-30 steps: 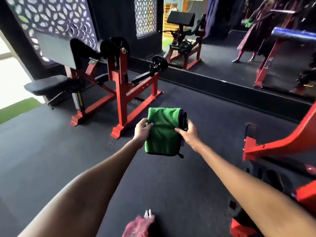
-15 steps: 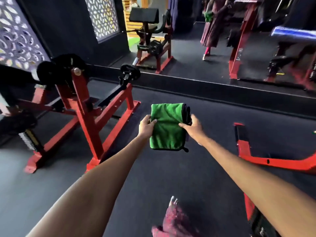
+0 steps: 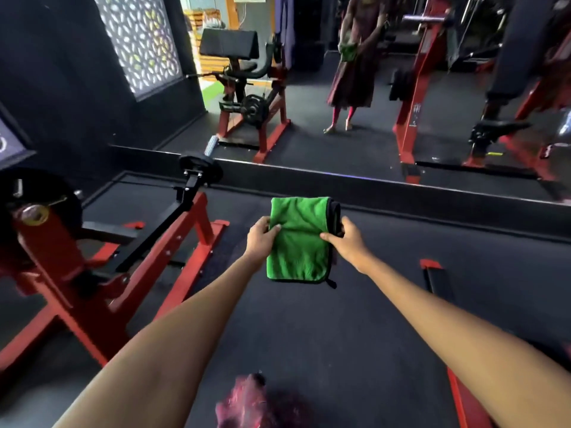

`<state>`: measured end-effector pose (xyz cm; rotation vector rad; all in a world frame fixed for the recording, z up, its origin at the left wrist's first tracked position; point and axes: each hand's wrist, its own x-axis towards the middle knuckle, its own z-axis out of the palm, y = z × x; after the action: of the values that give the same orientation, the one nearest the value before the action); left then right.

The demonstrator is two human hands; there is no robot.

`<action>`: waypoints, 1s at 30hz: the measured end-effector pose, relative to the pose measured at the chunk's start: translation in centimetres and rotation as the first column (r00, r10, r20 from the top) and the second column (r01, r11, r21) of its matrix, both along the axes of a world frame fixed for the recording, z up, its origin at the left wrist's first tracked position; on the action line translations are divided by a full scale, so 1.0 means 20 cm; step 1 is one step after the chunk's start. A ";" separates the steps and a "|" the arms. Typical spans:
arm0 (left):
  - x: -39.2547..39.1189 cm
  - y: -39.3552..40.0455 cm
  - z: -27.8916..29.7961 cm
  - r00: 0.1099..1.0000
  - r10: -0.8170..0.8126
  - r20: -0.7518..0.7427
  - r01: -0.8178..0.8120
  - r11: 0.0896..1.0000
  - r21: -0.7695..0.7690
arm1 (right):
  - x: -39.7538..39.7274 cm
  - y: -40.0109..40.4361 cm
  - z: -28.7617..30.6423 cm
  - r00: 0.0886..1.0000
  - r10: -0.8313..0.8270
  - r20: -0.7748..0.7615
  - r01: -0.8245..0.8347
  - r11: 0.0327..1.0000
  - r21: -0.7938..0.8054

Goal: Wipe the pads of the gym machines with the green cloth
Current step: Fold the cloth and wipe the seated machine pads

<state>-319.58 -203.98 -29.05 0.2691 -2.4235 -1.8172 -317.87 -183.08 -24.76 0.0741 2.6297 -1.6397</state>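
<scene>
Left hand (image 3: 262, 236) and right hand (image 3: 348, 240) pinching folded green cloth (image 3: 299, 239) mid-air; keeping it folded flat, heading for nearest pad.

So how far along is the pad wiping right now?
No wiping shows yet. The folded green cloth is held in the air over the floor, left hand and right hand each gripping a side. It touches no pad; the red machine beside it still waits.
</scene>
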 end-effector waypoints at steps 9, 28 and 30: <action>-1.10 0.11 0.03 0.985 -0.172 -0.001 0.172 0.985 0.004 | -0.98 0.08 -0.07 0.990 -0.141 0.002 0.141 0.989 -0.037; -2.78 0.68 0.07 0.881 -0.473 -0.019 0.473 0.881 0.002 | -2.43 0.61 -0.13 0.906 -0.423 0.019 0.423 0.900 -0.102; -2.98 0.83 0.06 0.863 -0.504 -0.016 0.505 0.863 0.029 | -2.59 0.74 -0.15 0.892 -0.451 0.014 0.449 0.885 -0.122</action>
<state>-379.25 -187.29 -27.95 -0.4189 -2.6357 -2.0314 -369.65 -168.32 -27.71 0.7249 2.6527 -1.9244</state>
